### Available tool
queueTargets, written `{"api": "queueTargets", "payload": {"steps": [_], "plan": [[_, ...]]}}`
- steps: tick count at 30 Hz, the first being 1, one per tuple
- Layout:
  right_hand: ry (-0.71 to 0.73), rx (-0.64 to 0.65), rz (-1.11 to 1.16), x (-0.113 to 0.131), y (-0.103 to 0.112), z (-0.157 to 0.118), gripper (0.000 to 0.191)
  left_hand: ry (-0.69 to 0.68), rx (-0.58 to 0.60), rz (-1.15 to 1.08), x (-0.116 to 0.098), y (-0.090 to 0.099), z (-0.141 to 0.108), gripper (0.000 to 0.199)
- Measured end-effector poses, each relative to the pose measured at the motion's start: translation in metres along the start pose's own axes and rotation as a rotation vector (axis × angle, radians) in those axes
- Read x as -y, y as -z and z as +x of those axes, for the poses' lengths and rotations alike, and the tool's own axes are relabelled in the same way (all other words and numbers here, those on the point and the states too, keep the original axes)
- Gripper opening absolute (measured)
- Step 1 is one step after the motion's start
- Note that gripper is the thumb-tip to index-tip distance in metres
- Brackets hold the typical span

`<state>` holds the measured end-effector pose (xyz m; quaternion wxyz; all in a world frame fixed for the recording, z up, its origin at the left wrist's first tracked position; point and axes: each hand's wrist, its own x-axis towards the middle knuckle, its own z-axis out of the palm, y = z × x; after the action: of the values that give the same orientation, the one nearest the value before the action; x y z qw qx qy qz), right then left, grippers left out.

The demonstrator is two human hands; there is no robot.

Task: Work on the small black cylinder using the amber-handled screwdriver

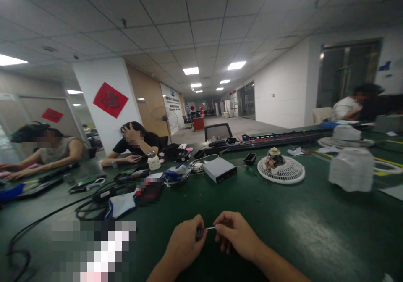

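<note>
My left hand is closed around a small dark round part, mostly hidden by the fingers. From it a thin, pale strip or rod runs across to my right hand. The thumb and forefinger of that hand pinch the strip's far end. What kind of part this is, I cannot make out. Both hands are just above the green tabletop, near its front edge.
Beyond my hands are a grey disc drive, a white fan grille with a motor on it, and a white plastic housing. Cables and a cloth lie left. Several people sit around the tables.
</note>
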<state>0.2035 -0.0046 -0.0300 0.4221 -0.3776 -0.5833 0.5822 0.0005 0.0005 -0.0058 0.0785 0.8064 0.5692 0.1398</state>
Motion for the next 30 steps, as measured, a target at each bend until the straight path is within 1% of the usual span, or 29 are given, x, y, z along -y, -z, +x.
{"api": "queueTargets", "payload": {"steps": [5,10,17,22,26,30], "plan": [[0.000,0.026,-0.017,0.0018,0.0015,-0.0026,0.029,-0.005,0.005,0.020,-0.0039,0.0033,-0.0001,0.010],[0.011,0.014,-0.060,0.0036,0.0024,-0.0042,0.027,0.021,0.009,0.034,-0.0074,0.0047,0.0000,0.011],[0.012,0.035,-0.105,0.0043,0.0040,-0.0068,0.021,0.002,-0.016,0.050,-0.0062,0.0020,-0.0010,0.008],[0.021,0.067,-0.092,0.0087,0.0039,-0.0100,0.019,-0.007,-0.004,0.047,-0.0070,0.0013,-0.0017,0.008],[0.029,0.042,-0.091,0.0078,0.0030,-0.0094,0.020,-0.009,0.017,0.065,-0.0076,0.0019,-0.0012,0.010],[0.006,0.006,-0.104,0.0050,0.0024,-0.0076,0.020,-0.026,0.015,0.058,-0.0078,0.0022,-0.0012,0.012]]}}
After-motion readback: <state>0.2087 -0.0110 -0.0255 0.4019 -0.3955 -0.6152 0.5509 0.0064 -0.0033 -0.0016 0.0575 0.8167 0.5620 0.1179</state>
